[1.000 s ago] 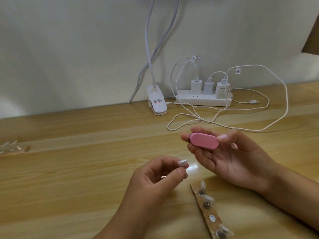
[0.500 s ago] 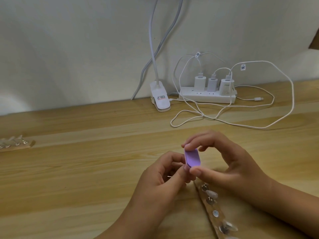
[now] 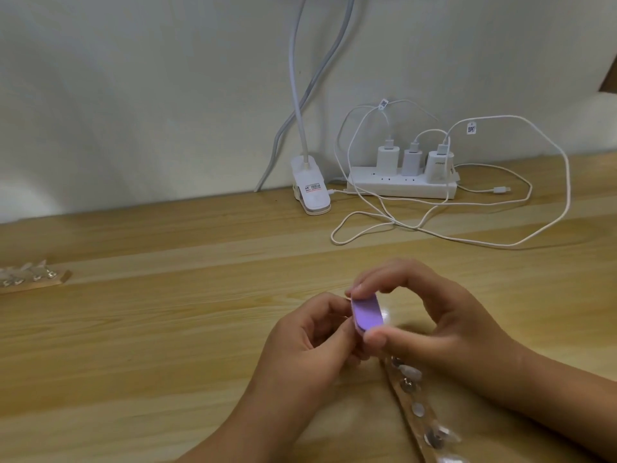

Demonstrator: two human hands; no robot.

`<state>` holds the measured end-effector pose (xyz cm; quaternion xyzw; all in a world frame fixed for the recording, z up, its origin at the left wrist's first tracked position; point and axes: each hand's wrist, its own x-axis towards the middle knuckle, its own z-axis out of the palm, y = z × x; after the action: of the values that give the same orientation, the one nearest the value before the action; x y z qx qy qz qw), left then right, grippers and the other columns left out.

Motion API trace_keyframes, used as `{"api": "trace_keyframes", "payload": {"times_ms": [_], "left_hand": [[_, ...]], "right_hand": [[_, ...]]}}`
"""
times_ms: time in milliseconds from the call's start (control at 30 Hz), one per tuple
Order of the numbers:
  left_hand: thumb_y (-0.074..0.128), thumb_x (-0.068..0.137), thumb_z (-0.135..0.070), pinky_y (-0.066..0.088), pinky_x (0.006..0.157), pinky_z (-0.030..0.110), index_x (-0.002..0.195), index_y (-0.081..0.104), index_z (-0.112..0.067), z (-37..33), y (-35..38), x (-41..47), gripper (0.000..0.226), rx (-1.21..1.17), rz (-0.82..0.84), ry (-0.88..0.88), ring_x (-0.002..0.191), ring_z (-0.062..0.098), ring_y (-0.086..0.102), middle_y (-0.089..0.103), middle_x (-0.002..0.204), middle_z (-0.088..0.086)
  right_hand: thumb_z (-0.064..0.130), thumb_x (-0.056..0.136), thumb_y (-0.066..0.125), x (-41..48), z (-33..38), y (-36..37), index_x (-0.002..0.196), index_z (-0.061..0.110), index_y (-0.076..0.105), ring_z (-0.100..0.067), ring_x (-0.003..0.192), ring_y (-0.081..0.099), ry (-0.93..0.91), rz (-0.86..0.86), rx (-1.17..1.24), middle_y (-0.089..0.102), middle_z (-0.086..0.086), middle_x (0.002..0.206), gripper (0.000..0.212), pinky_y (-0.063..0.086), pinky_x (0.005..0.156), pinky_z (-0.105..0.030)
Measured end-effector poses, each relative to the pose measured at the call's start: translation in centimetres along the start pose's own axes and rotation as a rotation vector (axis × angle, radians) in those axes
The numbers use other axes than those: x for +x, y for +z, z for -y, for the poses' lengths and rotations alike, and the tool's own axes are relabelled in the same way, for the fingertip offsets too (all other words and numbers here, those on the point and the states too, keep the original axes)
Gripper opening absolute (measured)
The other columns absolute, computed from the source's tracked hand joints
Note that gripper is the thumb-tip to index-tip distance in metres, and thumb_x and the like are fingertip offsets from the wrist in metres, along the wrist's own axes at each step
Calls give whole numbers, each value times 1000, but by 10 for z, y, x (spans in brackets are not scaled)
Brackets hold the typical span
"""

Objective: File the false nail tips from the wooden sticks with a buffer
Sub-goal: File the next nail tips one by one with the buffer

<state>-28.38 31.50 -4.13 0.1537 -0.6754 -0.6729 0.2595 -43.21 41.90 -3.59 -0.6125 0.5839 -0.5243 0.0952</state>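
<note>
Main risk: losing the nail tip out of the left hand (image 3: 310, 355) pinch during a stroke. Small, slick and springy, judging by its mates, and held by very little edge. Easily flicked onto the surface (image 3: 167, 329) by a hard or skewed pass of the buffer (image 3: 367, 314). Second: abrading fingertips instead of plastic, with thumb and forefinger crowded right against the abrasive face. Third: over-filing one side, with no line of sight to the contact. Also worth watching the right wrist, close by the near wooden stick (image 3: 411, 424); could knock off the tips mounted there with one dropped wrist. State now: right hand (image 3: 444, 329) curled, gripping the buffer end to end, forefinger on the far end, thumb on the near end, other fingers arched clear. Left hand curled into a tight pinch hard against the buffer's left edge. Judged to be holding one nail tip, but can't confirm: hidden behind buffer and fingers. Both hands over the surface, front centre, right at the near stick's top end. Buffer: small oblong block with rounded ends, lilac face toward camera, tilted, slightly blurred. Near stick: flat pale wood strip running toward bottom right, with a row of shiny round mounts, some carrying clear glossy tips (image 3: 412, 372), at least one bare. Second stick (image 3: 36, 279) with more clear tips lying well apart at far left.
</note>
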Motion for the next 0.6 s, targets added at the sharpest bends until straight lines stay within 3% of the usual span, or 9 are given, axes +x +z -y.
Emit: {"api": "trace_keyframes", "payload": {"times_ms": [100,233,367,500,600], "left_hand": [[66,80,-23,48,60,14,81,71,-15,-1,0,-1,10,3,6,-2,61,6,64,71,66,4],[69,87,-14,48,60,14,77,73,-22,0,0,-2,13,15,17,5,62,5,64,70,68,-1],[67,80,-29,49,64,16,81,72,-19,1,-2,0,11,-6,7,7,65,7,65,71,69,4],[65,77,-29,48,61,15,78,71,-19,1,0,-1,12,-25,5,5,63,6,65,71,68,2],[66,76,-30,49,61,16,77,71,-18,3,-1,0,13,-28,-12,6,64,8,65,72,68,3]], "right_hand": [[50,74,69,2,-3,-3,100,37,68,-12,109,60,135,-21,41,68,14,108,30,48,89,-24],[39,79,73,-1,0,-1,105,29,66,-21,110,62,-12,28,17,69,8,109,29,46,93,-28],[49,74,70,1,-7,-3,101,36,68,-14,107,62,141,-30,71,69,11,108,30,49,89,-24],[44,74,74,-1,-3,-1,115,37,62,-21,107,62,69,-2,64,68,7,109,43,48,94,-32],[45,70,77,2,-6,-1,122,35,61,-14,105,63,131,-31,111,68,10,105,55,50,95,-33]]}}
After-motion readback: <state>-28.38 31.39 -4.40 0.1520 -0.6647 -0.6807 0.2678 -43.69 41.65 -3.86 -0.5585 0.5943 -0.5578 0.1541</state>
